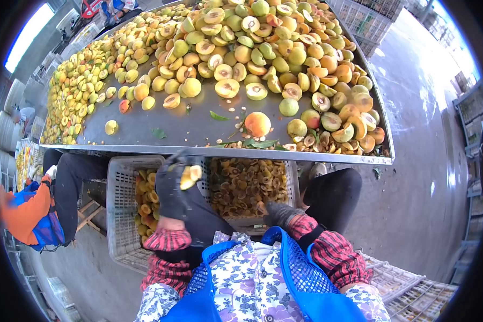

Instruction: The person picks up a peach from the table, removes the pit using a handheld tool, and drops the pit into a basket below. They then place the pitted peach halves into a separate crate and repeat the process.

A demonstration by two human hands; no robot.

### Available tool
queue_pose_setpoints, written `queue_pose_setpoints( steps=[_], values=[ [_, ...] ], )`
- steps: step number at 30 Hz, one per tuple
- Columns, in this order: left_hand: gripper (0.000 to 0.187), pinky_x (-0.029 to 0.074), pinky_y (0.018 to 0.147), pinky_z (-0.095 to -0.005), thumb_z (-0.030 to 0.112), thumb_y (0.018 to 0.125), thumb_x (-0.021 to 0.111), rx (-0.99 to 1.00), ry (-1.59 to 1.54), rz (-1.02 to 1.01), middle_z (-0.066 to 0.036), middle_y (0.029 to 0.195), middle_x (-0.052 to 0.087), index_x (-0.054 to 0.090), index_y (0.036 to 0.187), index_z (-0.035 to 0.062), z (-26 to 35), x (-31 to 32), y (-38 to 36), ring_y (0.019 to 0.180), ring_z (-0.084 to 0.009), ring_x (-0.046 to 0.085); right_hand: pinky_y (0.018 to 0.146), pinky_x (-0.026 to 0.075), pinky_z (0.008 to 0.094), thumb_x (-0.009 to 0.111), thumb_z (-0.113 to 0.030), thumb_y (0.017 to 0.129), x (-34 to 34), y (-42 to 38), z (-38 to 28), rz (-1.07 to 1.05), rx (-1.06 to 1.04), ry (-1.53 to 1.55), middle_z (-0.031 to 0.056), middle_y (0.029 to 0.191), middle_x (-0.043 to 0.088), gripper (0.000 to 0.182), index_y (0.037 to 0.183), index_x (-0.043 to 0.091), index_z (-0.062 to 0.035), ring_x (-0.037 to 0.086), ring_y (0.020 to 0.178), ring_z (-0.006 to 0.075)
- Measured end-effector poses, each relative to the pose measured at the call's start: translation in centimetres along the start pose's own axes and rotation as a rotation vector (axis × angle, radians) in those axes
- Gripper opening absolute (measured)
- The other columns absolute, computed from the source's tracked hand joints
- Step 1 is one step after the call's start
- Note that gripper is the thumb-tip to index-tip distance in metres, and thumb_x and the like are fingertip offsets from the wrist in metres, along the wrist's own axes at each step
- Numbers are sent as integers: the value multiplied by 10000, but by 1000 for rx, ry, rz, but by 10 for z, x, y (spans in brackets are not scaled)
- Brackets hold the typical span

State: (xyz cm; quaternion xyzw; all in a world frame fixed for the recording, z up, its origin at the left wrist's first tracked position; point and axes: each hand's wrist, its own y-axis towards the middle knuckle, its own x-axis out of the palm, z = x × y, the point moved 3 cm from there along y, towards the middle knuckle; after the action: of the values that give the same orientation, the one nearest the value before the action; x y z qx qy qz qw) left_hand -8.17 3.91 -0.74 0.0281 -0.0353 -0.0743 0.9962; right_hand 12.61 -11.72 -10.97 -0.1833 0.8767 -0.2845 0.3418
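My left hand (172, 188), in a dark glove and blurred by motion, is raised over the left crate (115, 185). Cut yellow peach pieces (190, 176) show against its thumb side, held in the closed fingers. My right hand (282, 214), also in a dark glove, is closed low at the near edge of the right crate (292, 185). What its fingers hold, if anything, is hidden. Peach halves (147, 193) partly fill the left crate. Brownish pitted pieces and scraps (247, 185) lie in the right one. Ahead, a metal table (193, 126) bears a heap of peaches (236, 48).
The raised metal rim (214, 152) of the table runs above both crates. A whole peach (257, 124), leaves and loose pits lie near it. At left sits a person in an orange sleeve (29, 212). Plastic crates (408, 287) stand at my right; more are stacked behind.
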Motion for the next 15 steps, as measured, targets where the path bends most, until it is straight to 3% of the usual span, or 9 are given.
queue_pose_setpoints(
  steps=[1,2,5,6,9,11,15],
  values=[
    [230,428,833,-291,114,827,462,10,14,66,-120,1005,575,566,985,-18,30,-2,-1,893,-186,563,638,448,410,573,-287,728,3,-2,1,8,27,18,211,816,593,369,951,534,5,589,761,346],
    [242,429,821,-297,135,812,502,64,300,79,-118,1028,576,574,984,-18,42,-22,3,895,-188,566,670,445,425,568,-278,714,4,-2,2,15,55,35,222,844,592,357,933,547,3,583,801,364],
    [297,427,820,-303,141,782,554,-64,990,214,-117,1045,575,553,1028,-27,33,-65,25,918,-186,561,690,440,417,564,-287,715,-6,-6,-9,-36,73,67,221,870,586,361,933,548,1,576,837,350],
    [342,432,814,-302,120,754,592,161,1275,190,-119,1048,577,538,1055,-32,36,-60,29,953,-175,547,695,439,415,567,-289,713,-5,-3,-6,-36,79,84,223,868,585,364,931,548,2,574,839,351],
    [381,421,833,-295,96,743,604,222,898,-50,-126,1071,561,513,1094,-20,30,-1,51,995,-178,528,703,438,412,572,-296,707,-2,3,4,-28,82,131,227,862,584,372,926,547,4,570,838,358],
    [435,402,863,-293,88,731,620,24,68,-356,-135,1134,516,480,1132,-9,-6,50,74,1040,-184,503,700,437,414,574,-299,706,-6,1,6,-19,58,156,229,858,584,378,927,547,6,570,830,362],
    [544,378,891,-283,139,677,673,379,737,-756,-127,1203,451,466,1171,43,-4,162,85,1087,-159,450,696,434,420,572,-295,708,-6,1,13,36,88,167,234,847,583,371,920,543,7,568,827,369]
  ],
)
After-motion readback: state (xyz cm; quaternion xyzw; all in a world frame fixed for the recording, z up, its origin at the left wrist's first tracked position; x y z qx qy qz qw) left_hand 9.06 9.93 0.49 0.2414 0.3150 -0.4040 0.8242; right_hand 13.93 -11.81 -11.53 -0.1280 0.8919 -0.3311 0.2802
